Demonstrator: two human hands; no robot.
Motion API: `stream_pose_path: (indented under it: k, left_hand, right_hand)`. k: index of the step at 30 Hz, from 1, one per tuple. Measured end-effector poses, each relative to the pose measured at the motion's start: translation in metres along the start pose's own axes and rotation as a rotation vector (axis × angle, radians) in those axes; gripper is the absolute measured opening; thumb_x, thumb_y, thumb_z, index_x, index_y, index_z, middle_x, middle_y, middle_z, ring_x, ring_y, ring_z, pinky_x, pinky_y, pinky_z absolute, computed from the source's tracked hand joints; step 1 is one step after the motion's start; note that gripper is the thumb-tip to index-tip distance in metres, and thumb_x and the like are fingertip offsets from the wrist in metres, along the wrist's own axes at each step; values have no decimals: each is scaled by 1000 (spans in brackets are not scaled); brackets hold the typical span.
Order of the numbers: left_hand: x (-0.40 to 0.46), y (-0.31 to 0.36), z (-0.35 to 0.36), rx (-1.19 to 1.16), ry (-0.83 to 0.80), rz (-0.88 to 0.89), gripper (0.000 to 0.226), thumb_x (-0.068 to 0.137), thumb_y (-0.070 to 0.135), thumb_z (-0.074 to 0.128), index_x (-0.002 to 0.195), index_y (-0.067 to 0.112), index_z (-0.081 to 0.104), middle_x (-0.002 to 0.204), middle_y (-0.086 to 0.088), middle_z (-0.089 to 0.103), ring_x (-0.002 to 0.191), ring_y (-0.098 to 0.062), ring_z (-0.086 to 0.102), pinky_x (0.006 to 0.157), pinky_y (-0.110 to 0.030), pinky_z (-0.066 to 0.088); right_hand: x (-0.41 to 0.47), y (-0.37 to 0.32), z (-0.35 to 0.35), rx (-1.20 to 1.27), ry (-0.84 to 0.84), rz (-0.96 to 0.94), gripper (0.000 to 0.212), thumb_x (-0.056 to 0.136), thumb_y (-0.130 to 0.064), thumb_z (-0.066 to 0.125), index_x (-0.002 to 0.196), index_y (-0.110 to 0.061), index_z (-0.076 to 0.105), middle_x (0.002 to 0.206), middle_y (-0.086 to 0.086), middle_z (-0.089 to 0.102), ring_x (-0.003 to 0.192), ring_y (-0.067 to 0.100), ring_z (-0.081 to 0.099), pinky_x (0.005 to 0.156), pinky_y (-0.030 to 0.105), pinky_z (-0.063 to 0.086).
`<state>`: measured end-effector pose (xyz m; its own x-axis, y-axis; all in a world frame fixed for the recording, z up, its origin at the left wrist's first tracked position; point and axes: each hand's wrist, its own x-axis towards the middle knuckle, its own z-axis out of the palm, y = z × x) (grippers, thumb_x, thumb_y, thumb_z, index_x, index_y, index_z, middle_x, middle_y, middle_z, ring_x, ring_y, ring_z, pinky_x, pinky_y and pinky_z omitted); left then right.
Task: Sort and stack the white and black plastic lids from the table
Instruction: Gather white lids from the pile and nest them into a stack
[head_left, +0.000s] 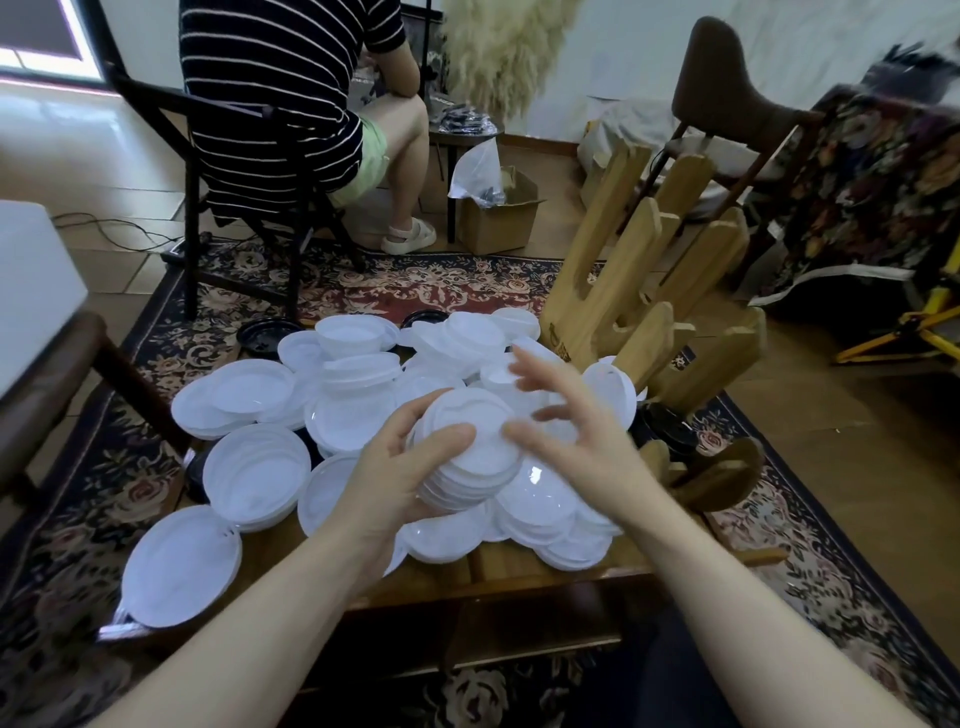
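Left hand (387, 483): grasps stack of round white plastic lids (470, 452), thumb on top, fingers under. Right hand (561, 415): fingers spread, released, just beside stack. Lids likely light, thin, flexible, slippery; best held by rims. Around stack: heap of loose white lids (353, 395) on wooden table (519, 566). Beyond stack: round black plastic lids (267, 335), partly buried. Right of stack: wooden rack (649, 291), crowding reach.

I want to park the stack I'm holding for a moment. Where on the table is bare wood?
Bare wood shows only along the table's near edge, between the left forearm and the right forearm, in front of the white lids. Everything beyond is crowded with loose lids, and the wooden rack blocks the far right.
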<state>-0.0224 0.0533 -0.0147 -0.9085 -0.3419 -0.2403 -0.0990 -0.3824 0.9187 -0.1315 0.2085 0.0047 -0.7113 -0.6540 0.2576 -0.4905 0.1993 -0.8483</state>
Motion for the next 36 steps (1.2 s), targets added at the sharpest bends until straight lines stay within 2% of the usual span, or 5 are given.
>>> stream_pose_path:
  k: [7,15,24,28,36]
  left_hand:
    - [4,3,-10,3,20,-21,52,65,41,77,117,37,67,118,7,71,107,-14,68,75,-37,61]
    - [2,2,-10,7,22,-40,53,63,45,72,115,39,67,116,9,72,108,-14,68,78,-39,60]
    - [1,5,-9,3,23,-42,55,63,45,74,117,37,67,117,8,72,105,-12,69,70,-33,61]
    - [1,7,-7,6,31,-39,58,61,47,75,118,38,67,117,10,72,102,-8,70,73,-33,61]
    - [-1,5,-5,13,26,-33,79,52,57,77,128,37,63,123,10,70,110,-11,68,75,-35,61]
  right_hand:
    - [3,37,-37,-534,53,455,50,96,-22,60,142,-13,46,125,4,56,114,19,55,89,27,43]
    - [7,48,-33,-738,83,437,25,95,-14,53,71,-11,55,64,3,55,61,23,54,57,34,44]
    - [5,20,-35,145,451,368,8,98,-11,57,92,-8,61,90,7,69,85,19,68,72,29,58]
    - [2,-1,-37,886,186,436,16,90,-16,53,102,-6,57,92,7,73,85,18,72,65,28,60]
    - [3,-5,-16,949,-33,549,28,85,-15,60,111,-5,61,84,6,70,71,14,69,56,23,57]
